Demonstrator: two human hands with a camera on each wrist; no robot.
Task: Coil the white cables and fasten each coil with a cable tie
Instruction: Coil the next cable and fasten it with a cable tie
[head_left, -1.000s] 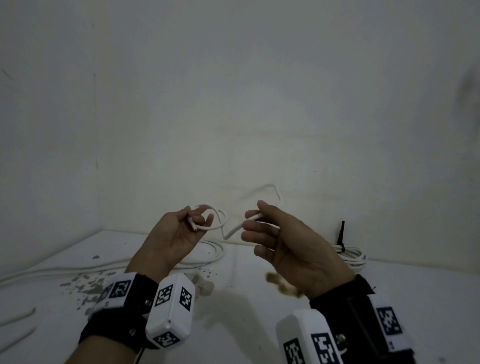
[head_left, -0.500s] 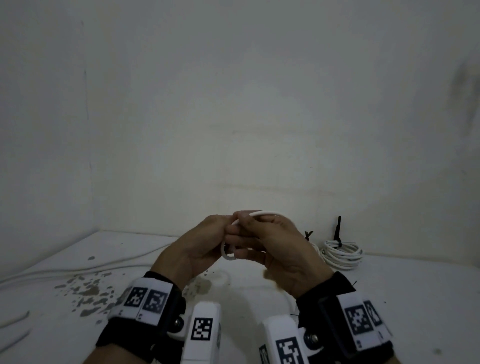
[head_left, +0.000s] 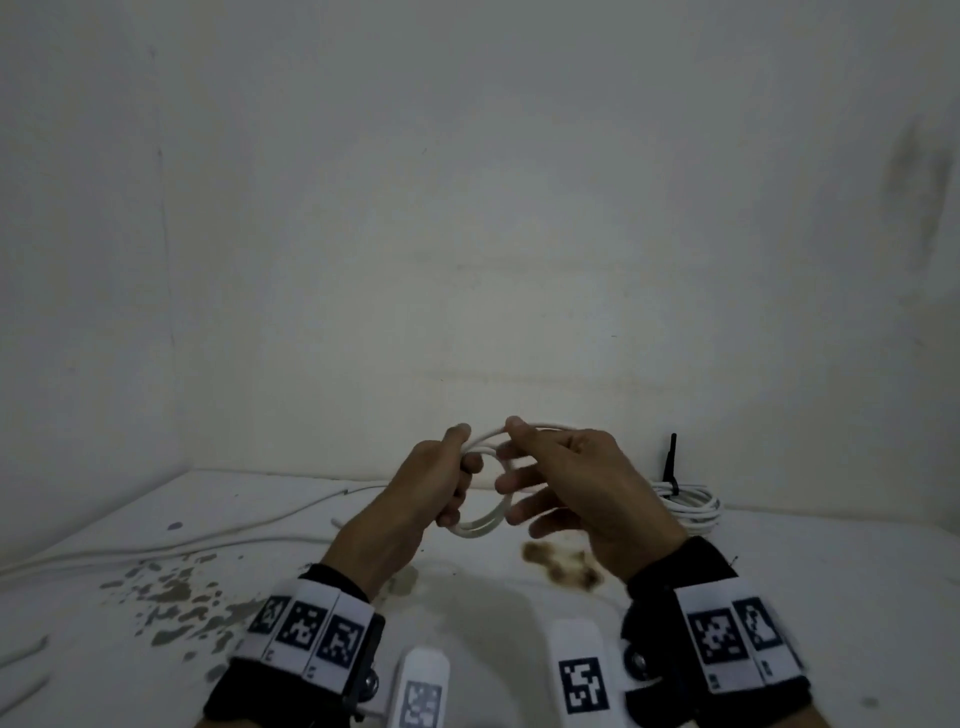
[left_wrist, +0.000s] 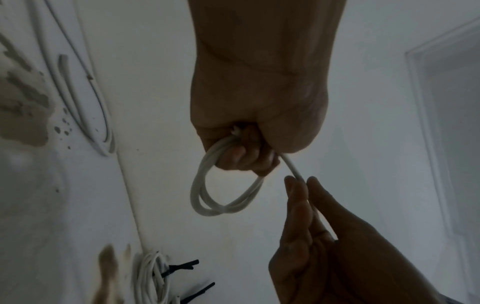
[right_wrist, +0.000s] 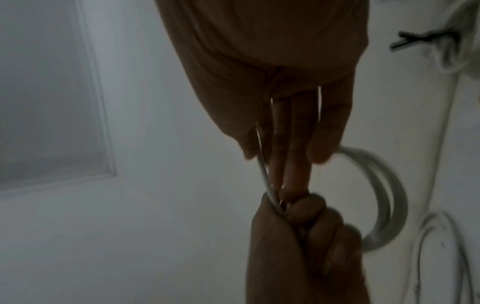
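My left hand (head_left: 451, 483) is curled round a small coil of white cable (head_left: 480, 524), held up above the table; the coil (left_wrist: 207, 197) hangs below the fist as two or three loops. My right hand (head_left: 524, 452) pinches the free run of the same cable (left_wrist: 292, 166) between thumb and forefinger, just right of the left fist, with its other fingers spread. In the right wrist view the coil (right_wrist: 384, 197) curves out to the right of the left fist (right_wrist: 309, 226). The rest of the cable is hidden behind my hands.
A tied white coil (head_left: 691, 506) with a black cable tie (head_left: 671, 462) lies at the back right against the wall. Loose white cables (head_left: 218, 535) run across the left of the white table (head_left: 831, 597), which has grey paint chips (head_left: 171, 597) and a brown stain (head_left: 558, 564).
My hands came together from apart, then parted a little. The single loop in my left hand has grown into a small multi-loop coil.
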